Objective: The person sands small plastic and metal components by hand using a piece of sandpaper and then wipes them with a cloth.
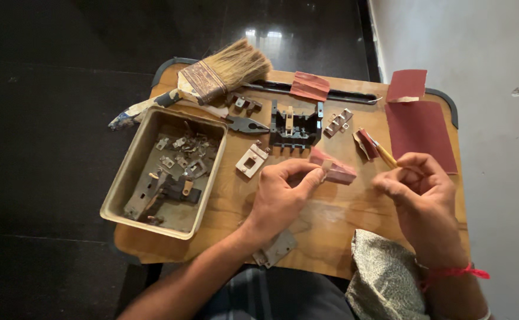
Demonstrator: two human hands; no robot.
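- My left hand (280, 192) pinches a small pale metal piece (327, 165) between thumb and forefinger, held against a folded reddish sandpaper scrap (338, 170) that lies on the wooden table (330, 219).
- My right hand (420, 192) has its fingers curled close at the end of a yellow-handled tool (385, 155); I think they grip it, though the view is poor there.
- A large dark red sandpaper sheet (420, 133) lies flat at the table's right edge, a smaller curled piece (407, 85) stands beyond it, and another red scrap (310, 86) sits at the far edge.
- To my left sits a rectangular metal tray (123, 184), dull and worn, holding small grey metal parts (182, 157).
- A wide paintbrush (212, 77) with straw-coloured bristles rests across the tray's far corner, and pliers (244, 124) lie just beside it.
- A black plastic switch housing (295, 125) stands between the pliers and some small brass-coloured contacts (338, 122).
- A pale square frame (251, 160) lies near my left hand, a grey plate (274, 249) under my wrist.
- A speckled cloth (384, 278) covers the near right corner.
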